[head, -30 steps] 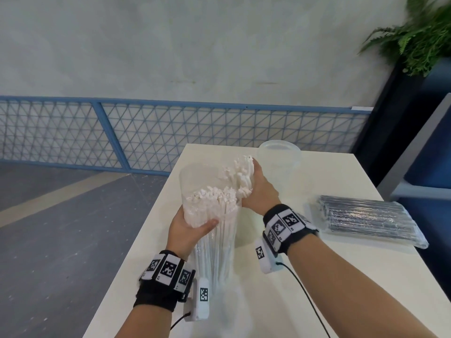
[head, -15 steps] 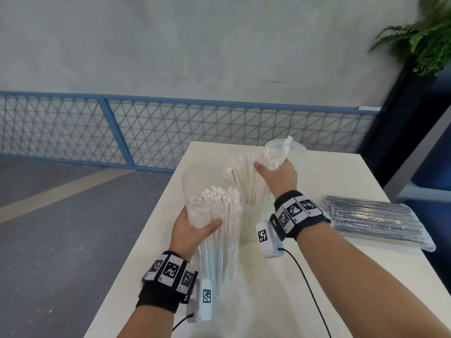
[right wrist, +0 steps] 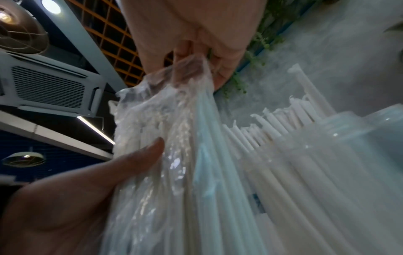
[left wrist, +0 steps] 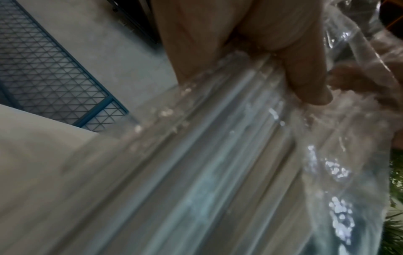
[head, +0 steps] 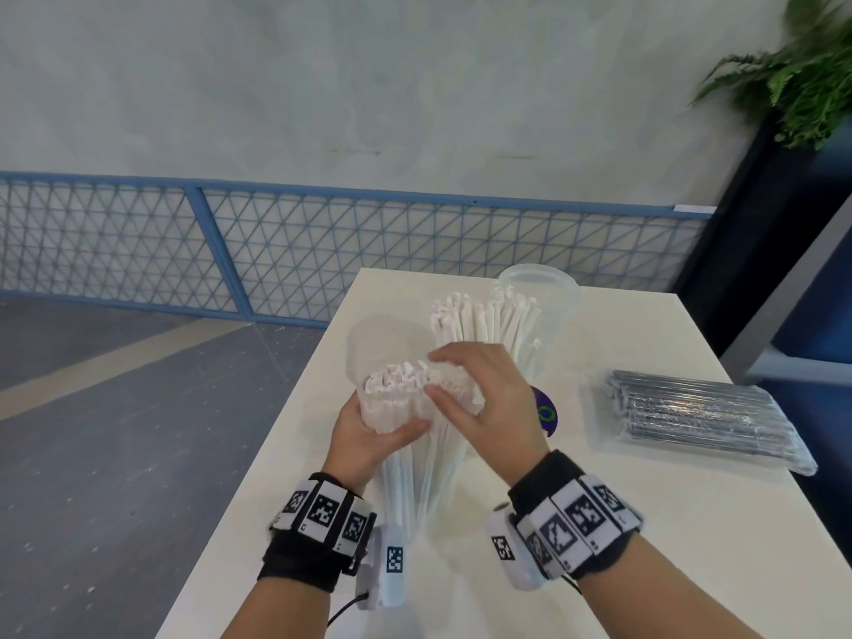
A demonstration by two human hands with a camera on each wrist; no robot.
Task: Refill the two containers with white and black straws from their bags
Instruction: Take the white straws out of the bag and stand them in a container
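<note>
Head view is showing the left hand (head: 369, 435) gripping a clear bag of white straws (head: 405, 408) upright over the near middle of the white table (head: 668, 523), fingers and thumb curling round the bundle just under its open top. The right hand (head: 484, 403) is reaching in from the right — fingers bending over the straw tips, thumb lying against the bag's side; the right wrist view is showing its fingertips (right wrist: 220, 75) pinching the crinkled plastic at the bag's mouth. Just behind the hands, a clear container (head: 539, 315) is standing upright, holding white straws that are sticking out above its rim. Well apart, on the right side of the table, a sealed bag of black straws (head: 701, 422) is lying flat.
</note>
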